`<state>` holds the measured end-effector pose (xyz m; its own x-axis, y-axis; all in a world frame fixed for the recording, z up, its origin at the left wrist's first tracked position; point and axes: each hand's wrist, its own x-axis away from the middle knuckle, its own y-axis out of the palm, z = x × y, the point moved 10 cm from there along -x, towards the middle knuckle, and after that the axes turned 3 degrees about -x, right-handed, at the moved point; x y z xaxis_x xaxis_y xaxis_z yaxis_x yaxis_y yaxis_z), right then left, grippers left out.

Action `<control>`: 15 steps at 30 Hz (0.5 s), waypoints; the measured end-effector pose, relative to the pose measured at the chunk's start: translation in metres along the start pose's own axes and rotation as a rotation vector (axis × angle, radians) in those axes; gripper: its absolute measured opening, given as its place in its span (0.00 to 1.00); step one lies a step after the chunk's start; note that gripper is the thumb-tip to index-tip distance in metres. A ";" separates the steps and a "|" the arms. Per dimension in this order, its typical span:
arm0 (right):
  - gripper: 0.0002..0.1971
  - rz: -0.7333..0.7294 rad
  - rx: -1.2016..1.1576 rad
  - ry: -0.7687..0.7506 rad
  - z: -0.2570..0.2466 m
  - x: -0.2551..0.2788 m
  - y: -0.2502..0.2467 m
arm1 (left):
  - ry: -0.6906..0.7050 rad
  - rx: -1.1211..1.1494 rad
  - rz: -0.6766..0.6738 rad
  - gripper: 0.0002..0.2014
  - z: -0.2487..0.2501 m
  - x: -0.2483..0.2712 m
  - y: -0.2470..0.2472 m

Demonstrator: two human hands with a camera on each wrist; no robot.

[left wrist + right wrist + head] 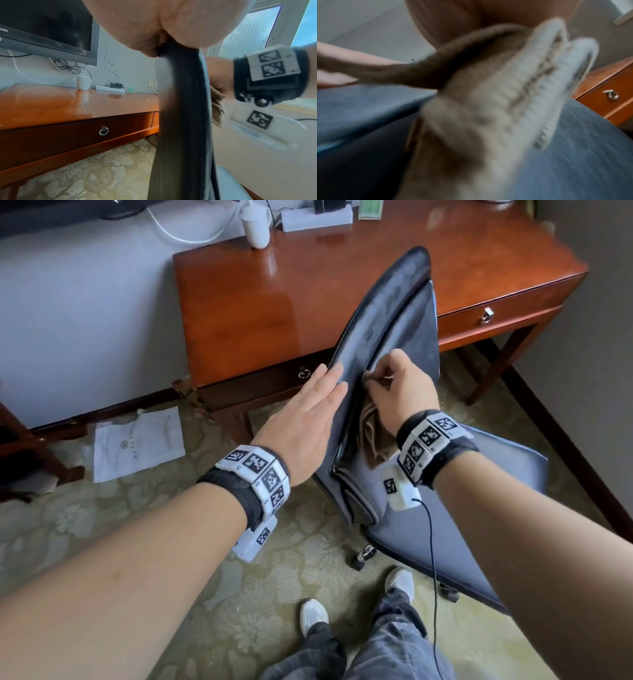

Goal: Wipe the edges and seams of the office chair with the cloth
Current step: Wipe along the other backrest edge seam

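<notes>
Only partly readable lettering: white letters "rth" on black bezel of monitor [46, 44], left wrist view, rest of word cut off by frame edge. White paper bag [138, 444] on floor carries small printed emblem and faint characters, too small to read. Wristbands carry black-and-white square code markers, no letters legible.

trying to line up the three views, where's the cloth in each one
Head: cloth at centre, below the right hand gripping it against the chair back.
Left wrist: right of centre, behind the chair back's edge.
Right wrist: fills the centre, blurred.
Shared landmark: desk drawer ring pull.
</notes>
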<state>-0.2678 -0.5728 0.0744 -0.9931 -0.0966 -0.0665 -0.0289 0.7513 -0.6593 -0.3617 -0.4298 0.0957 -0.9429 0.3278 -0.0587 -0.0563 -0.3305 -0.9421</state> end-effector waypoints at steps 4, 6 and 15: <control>0.06 -0.019 -0.002 -0.062 -0.007 0.010 0.007 | -0.033 -0.024 0.023 0.29 -0.010 0.000 0.006; 0.07 -0.044 -0.032 -0.111 -0.009 0.035 0.016 | -0.047 -0.020 0.034 0.29 -0.012 0.000 0.006; 0.09 -0.168 -0.067 -0.250 -0.021 0.130 0.047 | -0.060 -0.001 0.081 0.30 -0.005 0.002 0.000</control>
<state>-0.4009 -0.5369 0.0505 -0.9151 -0.3749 -0.1486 -0.2063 0.7518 -0.6263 -0.3615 -0.4251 0.0936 -0.9624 0.2461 -0.1146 0.0211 -0.3530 -0.9354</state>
